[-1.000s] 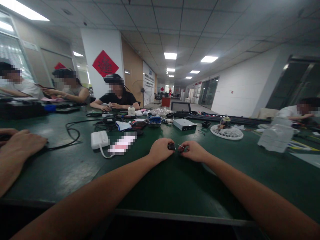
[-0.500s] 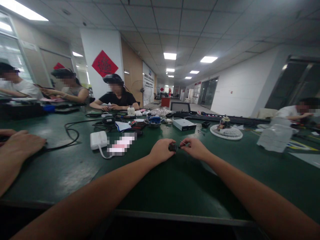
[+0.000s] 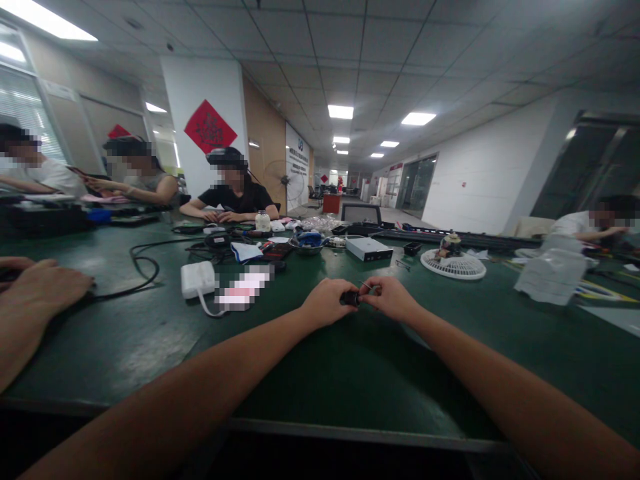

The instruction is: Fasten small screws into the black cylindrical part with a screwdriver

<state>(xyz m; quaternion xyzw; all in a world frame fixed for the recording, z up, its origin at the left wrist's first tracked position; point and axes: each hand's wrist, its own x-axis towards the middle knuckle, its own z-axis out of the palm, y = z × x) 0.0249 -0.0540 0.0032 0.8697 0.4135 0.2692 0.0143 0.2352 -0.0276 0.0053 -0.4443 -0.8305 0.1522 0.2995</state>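
Observation:
Just above the green table, my left hand (image 3: 327, 301) is closed on a small dark part (image 3: 351, 298), too small to name more exactly. Close against its right side, my right hand (image 3: 389, 298) is pinched, with a thin metal rod (image 3: 367, 286) jutting from between thumb and finger. The fingertips of my right hand are at the end of the dark part. Beyond my hands lie a silver-white box-shaped drive (image 3: 369, 249) and a small pair of dark wire-like pieces (image 3: 402, 265).
A white adapter (image 3: 198, 280) with a cable lies left of my hands. Black cables (image 3: 145, 267) run further left, beside another person's hand (image 3: 50, 287). A white fan grille (image 3: 453, 265) and a clear plastic piece (image 3: 553, 273) stand at the right. Several people sit around the table.
My right hand has come slightly closer to the dark part, so the gap between them has narrowed. The dark part appears slightly turned in my left hand.

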